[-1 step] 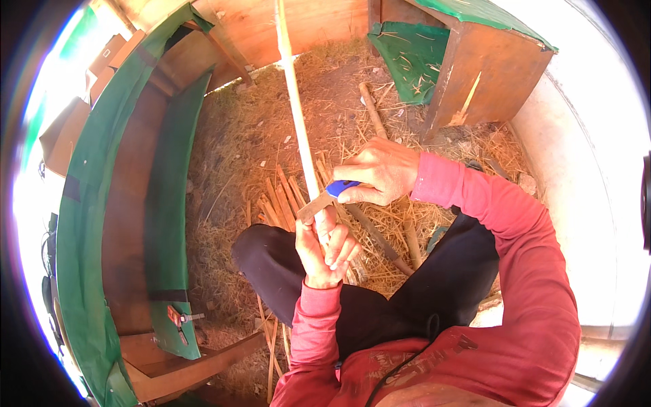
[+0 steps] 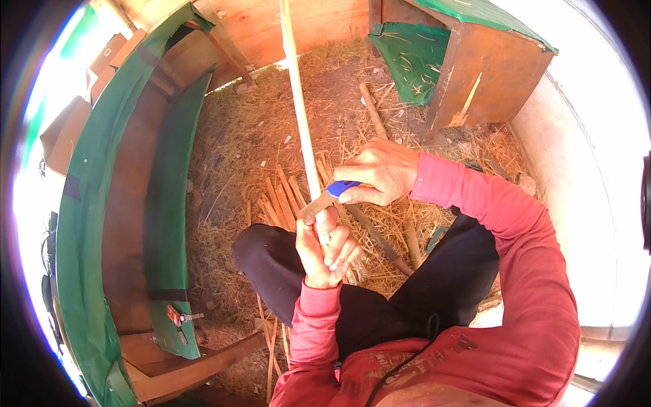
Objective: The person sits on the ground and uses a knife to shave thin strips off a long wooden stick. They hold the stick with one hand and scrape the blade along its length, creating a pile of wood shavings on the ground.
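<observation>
Pale bamboo or wood, one long thin strip (image 2: pixel 298 102), gripped near its lower end by the left hand (image 2: pixel 327 251). Fingers wrapped fully closed around it, thumb up along the side, holding it nearly upright in front of the knees so the top runs off toward the far wall. Right hand (image 2: pixel 381 171) closed tight on a blue-handled knife (image 2: pixel 330 195), blade laid against the strip just above the left fist, edge apparently angled across the wood.

Looks like mid-shaving or splitting: trimming the strip down, probably one pass among several. Next stroke likely wants steady blade angle, a firm left grip so the strip doesn't twist, and knuckles kept clear, since blade and left fingers sit almost touching. Can't tell how deep the blade bites from here.

Just beyond the hands, on the straw-strewn dirt floor (image 2: pixel 258 136), a small bunch of similar cut slats (image 2: pixel 279 198) lying side by side, a bit left of the strip. A darker round stick (image 2: pixel 374 112) further off, pointing toward the far right. Black trousers (image 2: pixel 271 261), knees bent up, red sleeves on both arms.

Left side: a curved green-painted wooden bench (image 2: pixel 169 203). Far right: a brown wooden box with a green top (image 2: pixel 488 61), green cloth (image 2: pixel 407 51) lying beside it.
</observation>
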The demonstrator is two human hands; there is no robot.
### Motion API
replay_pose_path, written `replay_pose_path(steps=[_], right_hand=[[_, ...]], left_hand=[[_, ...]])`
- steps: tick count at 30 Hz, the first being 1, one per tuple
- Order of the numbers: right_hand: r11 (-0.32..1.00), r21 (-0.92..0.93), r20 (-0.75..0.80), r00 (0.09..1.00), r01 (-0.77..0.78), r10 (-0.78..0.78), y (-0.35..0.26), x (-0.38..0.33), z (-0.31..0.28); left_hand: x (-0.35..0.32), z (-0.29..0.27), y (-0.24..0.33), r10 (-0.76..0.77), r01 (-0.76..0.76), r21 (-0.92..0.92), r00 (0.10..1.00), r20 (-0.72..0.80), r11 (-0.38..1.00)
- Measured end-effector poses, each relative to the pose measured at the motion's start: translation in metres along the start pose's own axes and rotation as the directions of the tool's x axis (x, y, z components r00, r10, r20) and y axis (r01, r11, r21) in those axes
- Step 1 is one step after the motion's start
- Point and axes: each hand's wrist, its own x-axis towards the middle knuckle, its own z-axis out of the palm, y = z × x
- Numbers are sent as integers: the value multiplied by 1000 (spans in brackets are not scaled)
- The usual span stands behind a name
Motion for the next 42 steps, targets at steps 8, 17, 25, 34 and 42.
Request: replay_pose_path(steps=[8, 17, 25, 34, 42], right_hand=[[900, -377, -298, 949, -219, 106, 30, 21, 18], [928, -9, -472, 819, -373, 325, 52, 4, -19], [992, -36, -71, 990, -121, 118, -4, 2, 9], [936, -324, -144, 985, -138, 95, -1, 6, 23], [885, -117, -601, 742, -450, 298, 59, 13, -17]], left_hand=[[17, 7, 14, 30, -7, -270, 996, 82, 963], [18, 4, 7, 76, -37, -198, 979, 189, 980], [5, -1, 6, 18, 7, -109, 975, 223, 994], [2, 8, 9, -164, 167, -34, 984, 69, 985], [-3, 6, 4, -183, 177, 45, 961, 208, 983]])
